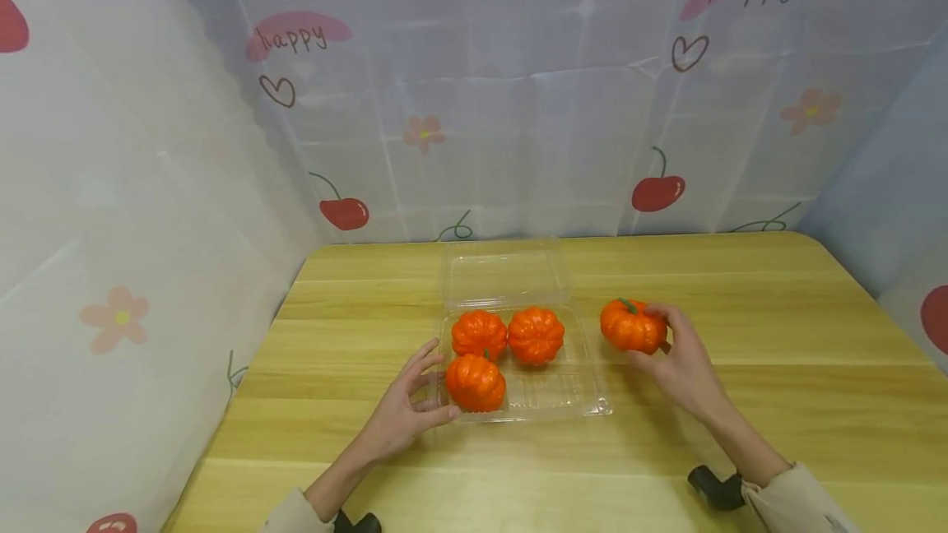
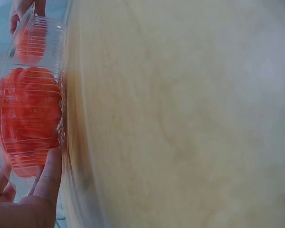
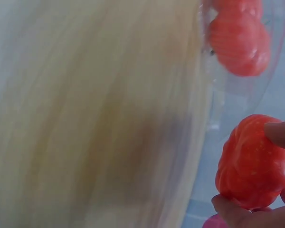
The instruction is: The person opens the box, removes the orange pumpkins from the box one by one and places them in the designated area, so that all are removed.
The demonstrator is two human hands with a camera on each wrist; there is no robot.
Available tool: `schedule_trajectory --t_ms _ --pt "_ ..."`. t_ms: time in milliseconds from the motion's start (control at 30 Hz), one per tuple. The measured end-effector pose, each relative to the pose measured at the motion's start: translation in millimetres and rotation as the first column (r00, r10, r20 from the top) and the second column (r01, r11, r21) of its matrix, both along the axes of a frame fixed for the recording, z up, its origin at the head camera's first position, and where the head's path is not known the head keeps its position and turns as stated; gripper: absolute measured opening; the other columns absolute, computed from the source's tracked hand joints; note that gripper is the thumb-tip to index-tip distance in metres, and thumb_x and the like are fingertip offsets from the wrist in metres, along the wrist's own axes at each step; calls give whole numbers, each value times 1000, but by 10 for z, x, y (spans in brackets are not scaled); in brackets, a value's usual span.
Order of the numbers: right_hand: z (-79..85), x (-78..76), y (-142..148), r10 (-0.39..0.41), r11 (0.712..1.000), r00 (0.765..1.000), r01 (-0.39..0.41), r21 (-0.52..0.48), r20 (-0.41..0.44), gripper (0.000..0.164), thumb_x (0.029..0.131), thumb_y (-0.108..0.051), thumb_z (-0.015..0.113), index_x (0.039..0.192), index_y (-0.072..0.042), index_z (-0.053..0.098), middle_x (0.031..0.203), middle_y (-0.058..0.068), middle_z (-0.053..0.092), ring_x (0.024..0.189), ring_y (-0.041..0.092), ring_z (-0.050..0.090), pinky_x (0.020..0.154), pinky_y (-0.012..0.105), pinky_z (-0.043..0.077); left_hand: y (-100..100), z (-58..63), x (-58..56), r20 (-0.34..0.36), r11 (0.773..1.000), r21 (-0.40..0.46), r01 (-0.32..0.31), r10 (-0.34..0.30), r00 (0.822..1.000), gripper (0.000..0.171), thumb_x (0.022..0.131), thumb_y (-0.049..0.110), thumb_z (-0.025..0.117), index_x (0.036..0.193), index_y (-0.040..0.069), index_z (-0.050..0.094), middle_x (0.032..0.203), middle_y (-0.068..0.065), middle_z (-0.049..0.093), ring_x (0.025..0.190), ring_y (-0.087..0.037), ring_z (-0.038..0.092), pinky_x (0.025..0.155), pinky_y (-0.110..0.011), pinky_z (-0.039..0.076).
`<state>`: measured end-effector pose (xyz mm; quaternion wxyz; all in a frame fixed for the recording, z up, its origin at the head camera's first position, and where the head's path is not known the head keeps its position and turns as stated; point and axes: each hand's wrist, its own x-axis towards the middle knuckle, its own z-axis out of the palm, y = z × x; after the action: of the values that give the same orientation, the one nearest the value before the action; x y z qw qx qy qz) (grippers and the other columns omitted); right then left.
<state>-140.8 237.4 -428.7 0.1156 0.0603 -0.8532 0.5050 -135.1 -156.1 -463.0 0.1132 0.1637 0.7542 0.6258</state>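
Observation:
A clear plastic clamshell container [image 1: 551, 393] lies on the table with its lid [image 1: 504, 274] folded back, away from me. Three orange toy pumpkins sit inside: a back left pumpkin [image 1: 479, 333], a back right pumpkin [image 1: 536, 336] and a front left pumpkin [image 1: 476, 383] with a green stem. My left hand [image 1: 403, 410] holds the container's front left corner, fingers along the side and thumb [image 2: 50, 175] at the front wall. To the right of the container, my right hand [image 1: 685, 364] grips another toy pumpkin [image 3: 251, 164] between thumb and fingers, its green stem facing up and back.
The wooden table [image 1: 355, 286] reaches back to a white curtain [image 1: 504, 163] printed with cherries, flowers and hearts. More printed sheeting hangs at the left and right sides. Black wrist mounts [image 1: 716, 488] sit at both sleeves.

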Motion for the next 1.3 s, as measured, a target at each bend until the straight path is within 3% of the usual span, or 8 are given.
schedule_trajectory --t_ms 300,433,733,1300 --pt "-150 -97 142 -64 992 998 62 114 15 76 74 9 76 136 19 33 132 39 33 119 53 39 94 67 38 29 -7 -14 -1 1000 -6 7 -7 1000 76 83 12 81 147 5 42 163 -1 15 135 -42 37 95 -38 51" --pt "-152 -148 152 -78 984 993 62 170 91 84 73 3 76 141 17 29 135 41 27 116 56 40 95 69 37 22 9 -7 -3 1000 -7 -6 5 1000 76 82 12 82 146 5 42 163 0 15 135 -42 37 95 -38 51" --pt "-210 -239 189 -66 984 979 32 175 195 83 75 1 73 143 16 28 136 41 21 117 58 38 97 70 36 10 18 10 11 1000 -3 -9 9 1000 77 82 12 81 148 6 41 163 1 15 136 -42 36 97 -39 50" --pt "-285 -248 194 -37 985 985 8 170 167 87 68 6 75 139 16 24 132 41 22 117 55 37 97 68 34 6 12 15 19 1000 21 -4 4 1000 79 82 10 81 149 6 40 163 3 15 137 -41 34 96 -37 50"
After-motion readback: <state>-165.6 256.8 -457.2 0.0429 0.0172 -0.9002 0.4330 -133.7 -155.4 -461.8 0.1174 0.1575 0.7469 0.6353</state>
